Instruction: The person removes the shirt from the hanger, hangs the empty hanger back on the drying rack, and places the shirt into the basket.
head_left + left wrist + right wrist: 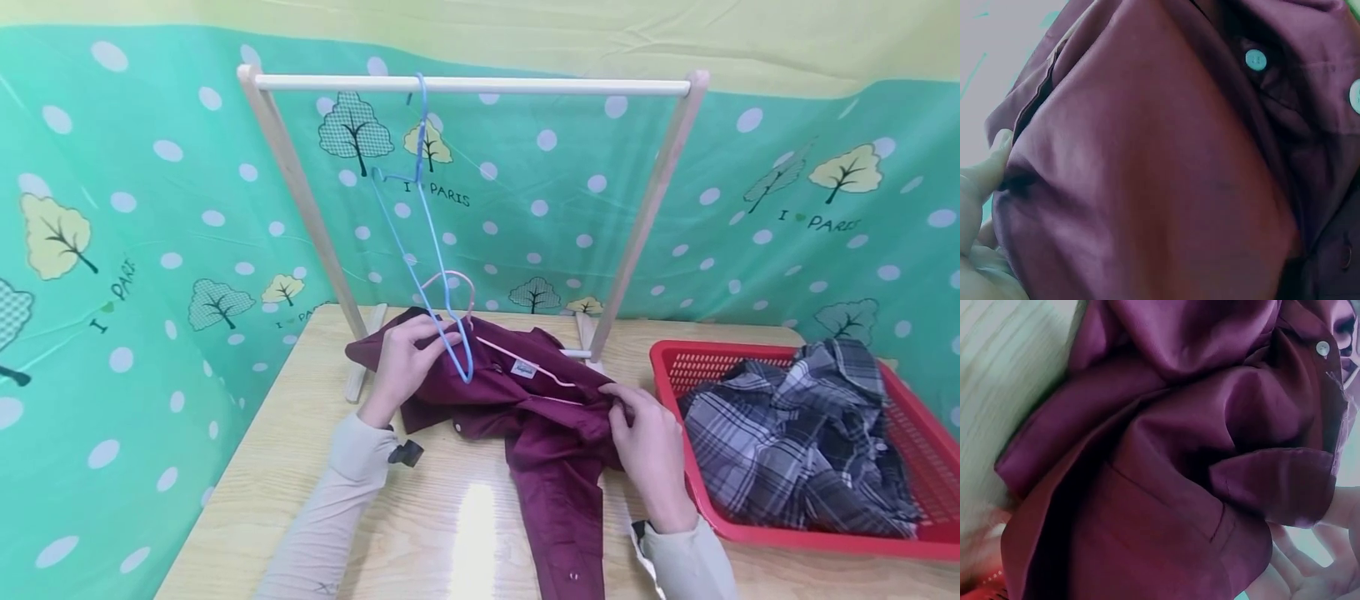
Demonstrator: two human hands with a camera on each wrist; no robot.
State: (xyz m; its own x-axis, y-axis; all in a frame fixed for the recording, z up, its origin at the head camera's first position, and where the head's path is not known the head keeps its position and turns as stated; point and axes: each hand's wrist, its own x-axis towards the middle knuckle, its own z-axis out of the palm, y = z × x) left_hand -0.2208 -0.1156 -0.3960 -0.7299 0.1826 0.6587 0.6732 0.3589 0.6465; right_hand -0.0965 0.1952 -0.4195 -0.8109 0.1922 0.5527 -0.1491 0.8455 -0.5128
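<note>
A maroon button-up shirt (480, 408) is bunched over the table, one sleeve trailing toward the front edge. Inside its collar runs a pink hanger (517, 358), its hook upright above the cloth. My left hand (401, 367) pinches the shirt's left part between thumb and fingers; the thumb (999, 150) lies on the cloth edge. On the other side, my right hand (651, 442) holds the shirt near the pink hanger's right end, fingers (1279, 562) partly behind the fabric. A blue hanger (435, 242) dangles from the rack, its lower end in front of my left fingers and the shirt.
The clothes rack (562, 85) stands at the back of the wooden table (262, 467). To the right is a red plastic basket (671, 367) with a grey plaid shirt (787, 442) in it. A green patterned cloth (150, 333) hangs behind.
</note>
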